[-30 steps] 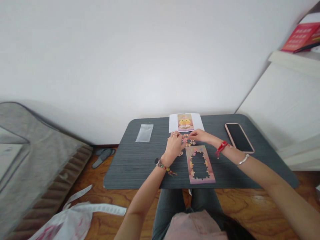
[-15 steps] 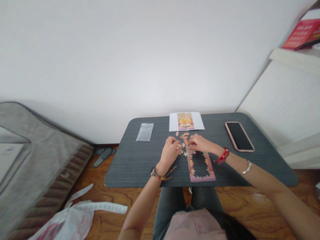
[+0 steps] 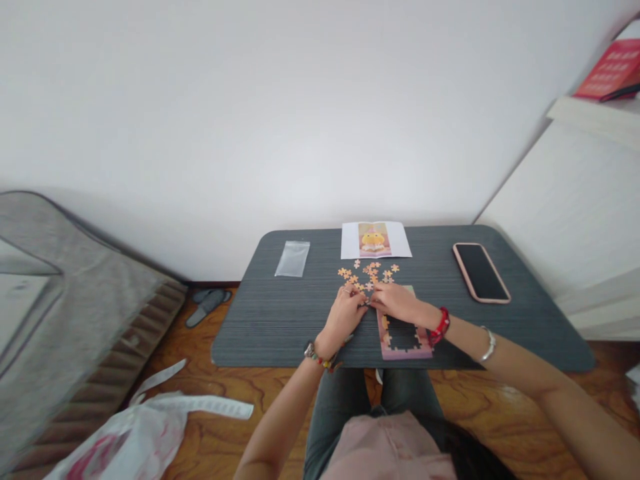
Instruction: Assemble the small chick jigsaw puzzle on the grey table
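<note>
My left hand (image 3: 347, 312) is low over the dark table, its fingers pinched beside the near edge of the loose pieces. My right hand (image 3: 397, 302) reaches in from the right, and its fingertips meet those of my left at a small jigsaw piece (image 3: 369, 301), mostly covered by the fingers. Under my right hand lies the puzzle frame (image 3: 407, 355), a pinkish border of joined pieces around an open middle; its upper part is partly hidden. Loose jigsaw pieces (image 3: 373, 270) are scattered just beyond both hands. Behind them rests a reference sheet (image 3: 399, 239) with a yellow figure printed on it.
A clear plastic bag (image 3: 293, 259) lies at the table's left and a phone (image 3: 481, 272) at its right. The table (image 3: 280, 320) meets the white wall. Slippers (image 3: 207, 305) and a plastic carrier bag (image 3: 135, 440) are on the floor beside a grey bed (image 3: 110, 287).
My right hand has moved down and slightly left from the frame's top edge, and my left has shifted nearer me. Their fingertips now come together, uncovering loose pieces behind them.
</note>
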Demonstrator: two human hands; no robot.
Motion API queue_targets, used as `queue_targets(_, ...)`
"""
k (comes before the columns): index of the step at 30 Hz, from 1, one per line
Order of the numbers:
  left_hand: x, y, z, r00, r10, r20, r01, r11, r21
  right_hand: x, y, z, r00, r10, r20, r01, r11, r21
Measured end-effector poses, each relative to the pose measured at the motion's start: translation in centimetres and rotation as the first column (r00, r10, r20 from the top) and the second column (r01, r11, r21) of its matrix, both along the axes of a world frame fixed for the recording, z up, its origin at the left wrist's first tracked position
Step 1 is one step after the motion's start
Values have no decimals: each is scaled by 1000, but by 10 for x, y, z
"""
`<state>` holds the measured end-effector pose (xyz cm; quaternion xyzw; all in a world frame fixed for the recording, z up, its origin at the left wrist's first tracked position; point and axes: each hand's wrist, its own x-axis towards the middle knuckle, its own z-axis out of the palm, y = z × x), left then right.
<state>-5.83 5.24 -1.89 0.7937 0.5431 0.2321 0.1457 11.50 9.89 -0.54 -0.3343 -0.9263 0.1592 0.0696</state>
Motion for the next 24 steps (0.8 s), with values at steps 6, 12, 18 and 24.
queue_targets(6, 4, 8, -2, 974, 124, 191, -129, 992, 14, 6, 9, -1, 904, -339, -262, 236, 904, -356)
queue_targets(12, 18, 12, 16, 975, 157, 159, -188, 962, 196, 10, 11, 8, 715, -595, -368, 212, 686, -696)
queue_targets(18, 28, 15, 29, 993, 99, 68, -115, 953, 279, 15, 9, 15, 600, -691, -404, 142, 588, -796)
queue_targets(24, 32, 20, 33, 994, 99, 53, -111, 944, 312, 20, 9, 13, 610, -634, -475, 215, 709, -671)
